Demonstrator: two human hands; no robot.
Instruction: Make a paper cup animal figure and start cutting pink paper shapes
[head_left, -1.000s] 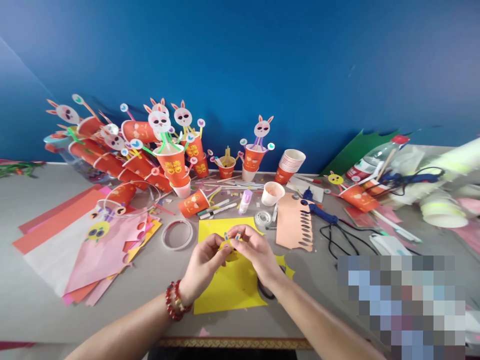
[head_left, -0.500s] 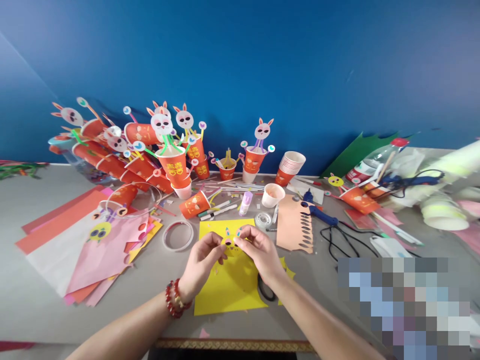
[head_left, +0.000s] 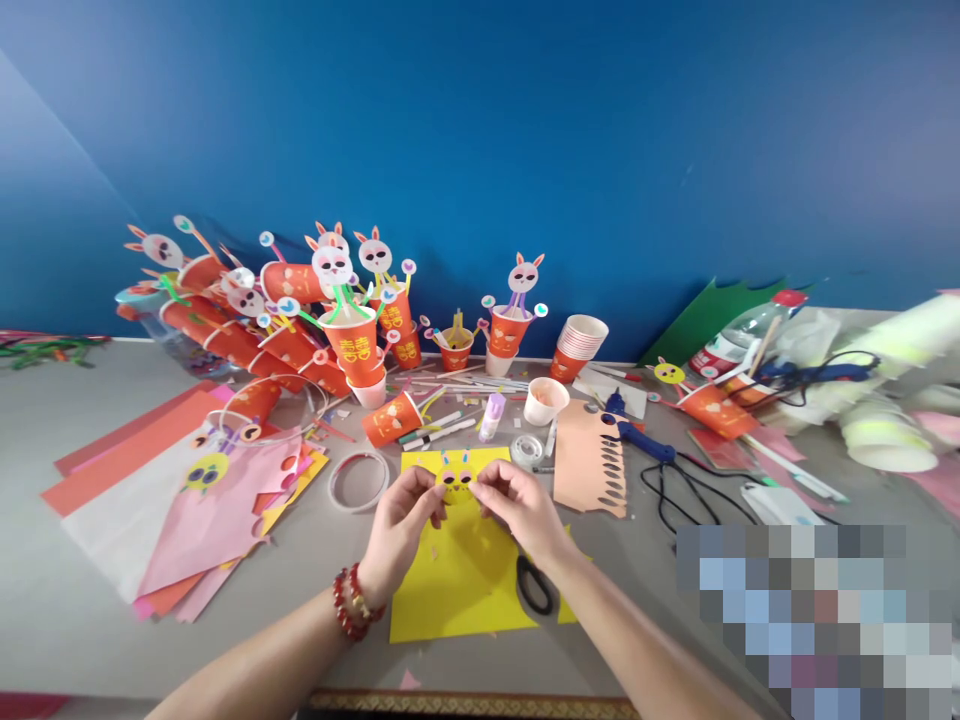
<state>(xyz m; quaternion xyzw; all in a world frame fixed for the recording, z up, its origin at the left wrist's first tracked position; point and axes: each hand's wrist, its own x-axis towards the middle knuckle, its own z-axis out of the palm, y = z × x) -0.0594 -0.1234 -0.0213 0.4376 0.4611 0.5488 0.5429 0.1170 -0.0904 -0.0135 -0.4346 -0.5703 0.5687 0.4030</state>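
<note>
A small yellow paper bunny face (head_left: 455, 478) with pink eyes is pinched between both my hands above a yellow paper sheet (head_left: 457, 580). My left hand (head_left: 401, 528), with a red bead bracelet on the wrist, grips its left edge. My right hand (head_left: 517, 505) grips its right edge with fingers curled. Black scissors (head_left: 534, 585) lie on the yellow sheet under my right forearm.
Red paper cups with bunny faces on sticks (head_left: 352, 340) crowd the back left. Coloured paper sheets (head_left: 187, 490) lie at left, a tape ring (head_left: 358, 480) beside them. A blue glue gun (head_left: 637, 435), cut orange card (head_left: 589, 460), cup stack (head_left: 577, 345) and bottle (head_left: 739, 335) sit right.
Both hands moved slightly forward and lowered, turning the bunny face so its eyes show toward me. The view has shifted a little downward.
</note>
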